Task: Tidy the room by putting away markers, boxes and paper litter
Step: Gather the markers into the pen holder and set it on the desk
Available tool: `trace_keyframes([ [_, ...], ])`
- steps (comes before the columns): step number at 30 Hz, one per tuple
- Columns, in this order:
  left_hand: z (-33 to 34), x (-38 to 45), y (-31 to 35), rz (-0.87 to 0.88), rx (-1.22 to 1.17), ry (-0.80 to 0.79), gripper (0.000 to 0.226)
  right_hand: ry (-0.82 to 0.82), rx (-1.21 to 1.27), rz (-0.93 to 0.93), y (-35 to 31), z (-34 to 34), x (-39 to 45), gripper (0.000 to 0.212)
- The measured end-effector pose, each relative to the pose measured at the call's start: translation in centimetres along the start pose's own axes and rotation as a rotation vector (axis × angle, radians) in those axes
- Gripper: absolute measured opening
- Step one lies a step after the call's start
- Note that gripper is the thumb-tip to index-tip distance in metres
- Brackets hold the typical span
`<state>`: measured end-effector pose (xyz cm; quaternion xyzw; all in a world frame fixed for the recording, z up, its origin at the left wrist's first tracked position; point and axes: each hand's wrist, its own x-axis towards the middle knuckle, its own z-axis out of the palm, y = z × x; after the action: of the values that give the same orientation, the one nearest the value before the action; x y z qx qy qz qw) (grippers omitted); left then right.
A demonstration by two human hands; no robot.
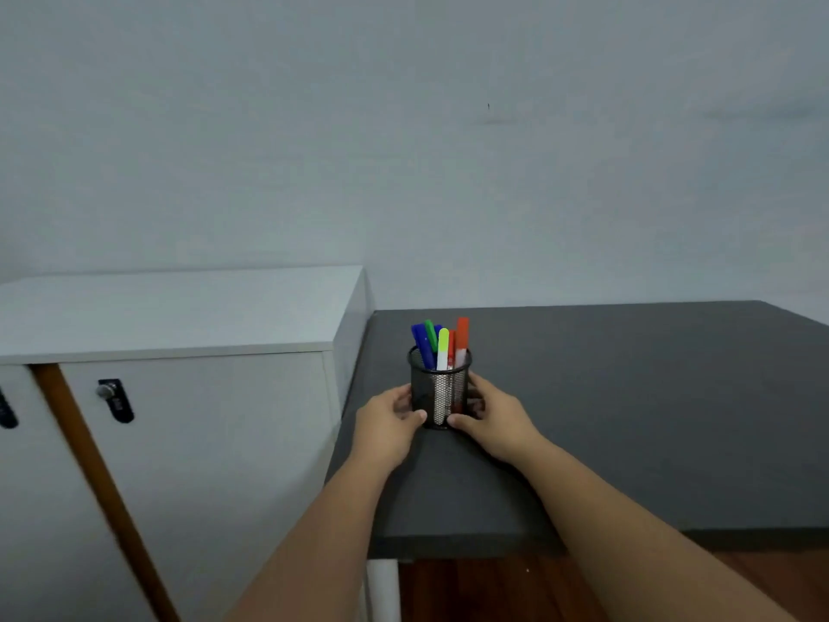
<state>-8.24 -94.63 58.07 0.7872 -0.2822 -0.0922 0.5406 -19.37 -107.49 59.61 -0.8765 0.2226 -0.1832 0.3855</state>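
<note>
Both forearms reach forward over the near edge of the dark bench (628, 419), and the left hand (388, 419) and right hand (495, 417) cup the mesh pen cup (439, 392) from either side, fingers curled against its wall, thumbs near its base. The cup stands upright between them, equally near each. The markers (442, 345) stand on end inside, caps pointing up

dark grey desk (628, 419) | white cabinet (179, 307) left, touching desk | black lock (115, 400) | wood floor (493, 590)
</note>
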Motion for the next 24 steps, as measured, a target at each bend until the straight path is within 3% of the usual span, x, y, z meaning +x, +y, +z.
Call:
trace_keyframes([
  [5,2.0,6.1,-1.0,0.112,0.233,0.169,0.049,0.149,-0.063,0.014,1.9,1.0,7.3,0.059],
  [12,3.9,15.1,-2.4,0.101,0.16,0.138,0.06,0.165,0.045,0.041,3.8,2.7,16.1,0.024],
  [16,4.6,19.5,-3.1,0.087,0.192,0.169,0.041,0.195,0.084,0.056,4.7,3.2,20.6,0.009],
  [20,5.2,22.7,-3.5,0.084,0.308,0.156,0.03,0.189,0.015,0.033,5.1,3.4,23.7,0.011],
  [24,5.7,24.9,-3.5,0.069,0.447,0.096,0.048,0.203,-0.016,0.077,5.5,3.3,26.4,0.019],
])
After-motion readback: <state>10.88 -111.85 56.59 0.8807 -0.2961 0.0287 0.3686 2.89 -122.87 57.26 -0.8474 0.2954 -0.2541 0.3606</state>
